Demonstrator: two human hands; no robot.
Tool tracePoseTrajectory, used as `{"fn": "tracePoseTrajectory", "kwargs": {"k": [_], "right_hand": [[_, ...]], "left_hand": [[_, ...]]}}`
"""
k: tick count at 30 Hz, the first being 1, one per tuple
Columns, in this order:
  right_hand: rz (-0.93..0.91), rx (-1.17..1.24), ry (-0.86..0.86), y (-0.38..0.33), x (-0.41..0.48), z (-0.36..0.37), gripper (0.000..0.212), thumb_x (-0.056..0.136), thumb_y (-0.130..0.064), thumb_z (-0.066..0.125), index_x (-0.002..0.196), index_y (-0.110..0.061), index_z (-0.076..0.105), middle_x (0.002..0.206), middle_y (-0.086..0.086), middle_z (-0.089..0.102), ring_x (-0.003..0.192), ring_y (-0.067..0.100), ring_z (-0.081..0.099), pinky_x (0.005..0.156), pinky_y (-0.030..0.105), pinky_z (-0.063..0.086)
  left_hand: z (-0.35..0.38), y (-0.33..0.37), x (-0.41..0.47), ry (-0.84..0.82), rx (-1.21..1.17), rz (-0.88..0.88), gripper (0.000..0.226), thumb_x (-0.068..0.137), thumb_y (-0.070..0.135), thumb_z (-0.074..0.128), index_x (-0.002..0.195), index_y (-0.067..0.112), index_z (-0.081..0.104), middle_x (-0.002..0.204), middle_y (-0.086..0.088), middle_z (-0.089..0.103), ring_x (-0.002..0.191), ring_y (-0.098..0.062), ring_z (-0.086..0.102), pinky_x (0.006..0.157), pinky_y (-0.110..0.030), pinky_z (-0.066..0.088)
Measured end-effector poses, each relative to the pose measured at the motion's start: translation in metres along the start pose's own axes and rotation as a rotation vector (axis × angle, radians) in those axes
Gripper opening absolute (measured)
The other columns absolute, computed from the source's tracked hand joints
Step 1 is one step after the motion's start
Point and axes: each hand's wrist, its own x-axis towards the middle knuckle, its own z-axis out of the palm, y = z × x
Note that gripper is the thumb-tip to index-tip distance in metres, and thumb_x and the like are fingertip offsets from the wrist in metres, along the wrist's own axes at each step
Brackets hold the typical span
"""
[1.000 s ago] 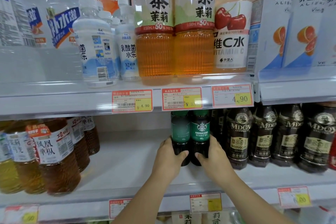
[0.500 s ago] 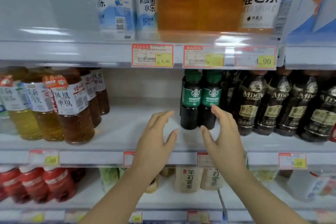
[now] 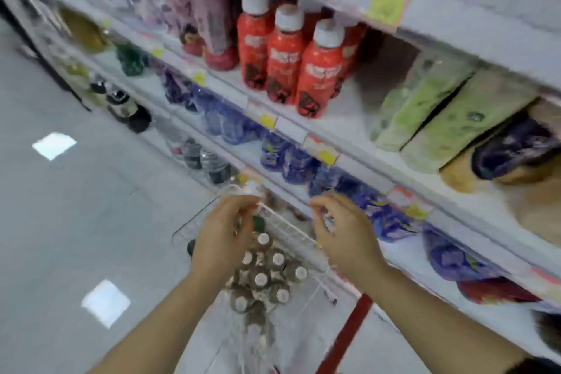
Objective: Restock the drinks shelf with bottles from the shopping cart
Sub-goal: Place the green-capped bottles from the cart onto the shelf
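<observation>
The view is blurred and tilted down at a white wire shopping cart (image 3: 283,226) beside the shelving. Several dark bottles with pale caps (image 3: 261,279) stand packed upright in the cart. My left hand (image 3: 223,240) hovers over the cart's left part, fingers loosely curled, holding nothing. My right hand (image 3: 344,235) hovers over the cart's right rim, next to the shelf edge, fingers also loosely curled and empty. The drinks shelf (image 3: 349,112) runs diagonally along the right.
Red bottles with white caps (image 3: 287,51) stand on a shelf above the cart. Blue-labelled bottles (image 3: 288,158) fill the shelf below, green cartons (image 3: 440,112) lie to the right. The cart's red handle (image 3: 343,340) is near me. Grey floor (image 3: 76,206) lies left.
My hands let go of the two green-labelled coffee bottles on the shelf and drew back. The view swung down and left, and both hands now hover over the cart.
</observation>
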Motion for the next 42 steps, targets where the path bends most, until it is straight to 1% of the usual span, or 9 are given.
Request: {"fn": "tracePoseTrajectory", "kwargs": {"k": [3, 11, 16, 22, 25, 30, 35, 39, 42], "right_hand": [[0.027, -0.003, -0.179, 0.009, 0.015, 0.076, 0.019, 0.086, -0.011, 0.056, 0.102, -0.014, 0.066, 0.096, 0.004, 0.065, 0.084, 0.024, 0.063, 0.068, 0.035, 0.052], [0.248, -0.011, -0.4, 0.049, 0.054, 0.238, 0.036, 0.086, -0.014, 0.057, 0.122, -0.013, 0.054, 0.121, 0.009, 0.058, 0.107, 0.027, 0.056, 0.09, 0.04, 0.048], [0.591, -0.092, -0.333, 0.089, 0.065, 0.308, 0.043, 0.084, -0.024, 0.061, 0.123, -0.012, 0.048, 0.117, 0.014, 0.059, 0.104, 0.032, 0.058, 0.083, 0.038, 0.048], [0.703, -0.028, -0.251, 0.102, 0.068, 0.34, 0.052, 0.087, -0.022, 0.06, 0.133, -0.015, 0.038, 0.123, 0.014, 0.059, 0.112, 0.035, 0.055, 0.087, 0.039, 0.044], [0.676, -0.087, -0.166, 0.101, 0.071, 0.345, 0.043, 0.085, -0.029, 0.064, 0.123, -0.02, 0.046, 0.119, 0.01, 0.062, 0.109, 0.033, 0.056, 0.082, 0.036, 0.043], [0.488, -0.264, -0.202, 0.095, 0.077, 0.35, 0.045, 0.082, -0.038, 0.064, 0.123, -0.025, 0.05, 0.115, 0.007, 0.064, 0.107, 0.032, 0.057, 0.087, 0.04, 0.042], [0.327, -0.127, -0.309, 0.096, 0.096, 0.343, 0.05, 0.084, -0.027, 0.065, 0.131, -0.023, 0.05, 0.127, 0.006, 0.057, 0.112, 0.027, 0.055, 0.088, 0.036, 0.047], [0.296, 0.061, -0.198, 0.086, 0.092, 0.323, 0.044, 0.079, -0.023, 0.07, 0.121, -0.02, 0.058, 0.12, 0.004, 0.054, 0.108, 0.021, 0.054, 0.089, 0.029, 0.045], [0.306, 0.174, -0.038, 0.079, 0.081, 0.299, 0.039, 0.073, -0.023, 0.075, 0.11, -0.021, 0.061, 0.106, -0.003, 0.051, 0.099, 0.014, 0.056, 0.083, 0.021, 0.045]], "left_hand": [[-0.012, -0.073, -0.021, 0.023, 0.067, -0.25, 0.024, 0.088, 0.003, 0.056, 0.097, 0.024, 0.065, 0.093, 0.012, 0.063, 0.087, -0.015, 0.063, 0.075, -0.031, 0.051], [0.004, -0.206, -0.045, -0.013, 0.122, -0.494, 0.023, 0.09, 0.008, 0.053, 0.107, 0.02, 0.064, 0.1, 0.014, 0.057, 0.087, -0.005, 0.057, 0.082, -0.022, 0.046], [0.032, -0.261, -0.043, -0.029, 0.097, -0.52, 0.025, 0.089, 0.008, 0.055, 0.111, 0.018, 0.063, 0.105, 0.01, 0.057, 0.091, -0.009, 0.056, 0.08, -0.023, 0.045], [0.047, -0.283, -0.037, 0.062, 0.086, -0.541, 0.024, 0.089, 0.006, 0.052, 0.104, 0.02, 0.064, 0.1, 0.014, 0.058, 0.081, 0.006, 0.053, 0.071, -0.005, 0.04], [0.047, -0.285, -0.035, 0.053, 0.114, -0.536, 0.022, 0.089, 0.007, 0.053, 0.103, 0.02, 0.064, 0.098, 0.015, 0.057, 0.081, 0.013, 0.051, 0.069, -0.003, 0.039], [0.044, -0.281, -0.03, -0.022, 0.174, -0.503, 0.023, 0.088, 0.01, 0.054, 0.105, 0.022, 0.063, 0.1, 0.016, 0.055, 0.083, -0.004, 0.056, 0.069, -0.019, 0.045], [0.043, -0.271, -0.006, -0.1, 0.272, -0.33, 0.024, 0.088, 0.011, 0.056, 0.109, 0.021, 0.063, 0.105, 0.01, 0.06, 0.083, -0.01, 0.056, 0.07, -0.026, 0.05], [0.058, -0.284, 0.02, -0.297, 0.332, -0.434, 0.038, 0.088, 0.016, 0.056, 0.125, 0.025, 0.052, 0.127, 0.005, 0.051, 0.106, -0.02, 0.054, 0.081, -0.033, 0.05], [0.073, -0.298, 0.035, -0.544, 0.553, -0.433, 0.053, 0.088, 0.021, 0.056, 0.137, 0.027, 0.038, 0.138, 0.002, 0.041, 0.116, -0.026, 0.05, 0.088, -0.039, 0.049]]}}
